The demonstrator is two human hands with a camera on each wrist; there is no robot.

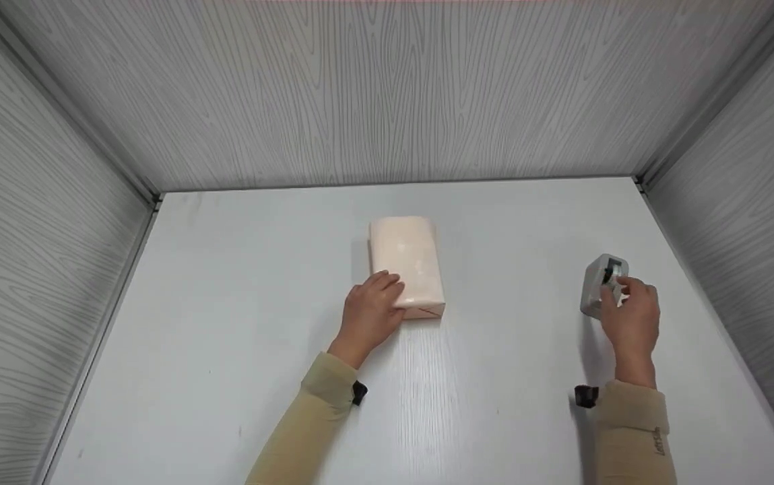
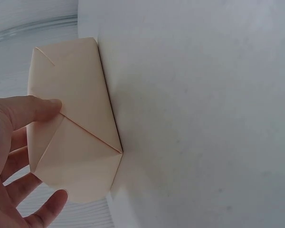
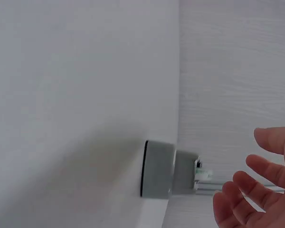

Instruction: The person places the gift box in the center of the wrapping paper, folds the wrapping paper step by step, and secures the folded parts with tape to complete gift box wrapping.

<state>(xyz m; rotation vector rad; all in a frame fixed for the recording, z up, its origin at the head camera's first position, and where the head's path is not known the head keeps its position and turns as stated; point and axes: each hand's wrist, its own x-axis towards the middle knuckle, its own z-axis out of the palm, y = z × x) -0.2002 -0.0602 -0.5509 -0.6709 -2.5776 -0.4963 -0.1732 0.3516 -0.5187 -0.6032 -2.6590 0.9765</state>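
Observation:
A box wrapped in pale peach paper (image 1: 410, 256) lies on the white table, its folded end toward me. My left hand (image 1: 371, 310) holds it at the near left corner. In the left wrist view, the thumb presses the folded end (image 2: 80, 90) where a diagonal flap edge runs, while the fingers reach around the far side. Over to the right stands a grey tape dispenser (image 1: 593, 288). My right hand (image 1: 632, 318) hovers by its near side, thumb and fingers spread apart. The right wrist view shows the relaxed fingers (image 3: 251, 190) separated from the dispenser (image 3: 157, 170).
Grey wood-grain panels enclose the white table (image 1: 238, 269) at the back (image 1: 387, 94), left (image 1: 29, 256) and right (image 1: 744, 202). Each wrist wears a small black device (image 1: 587, 396) over a tan sleeve (image 1: 632, 431).

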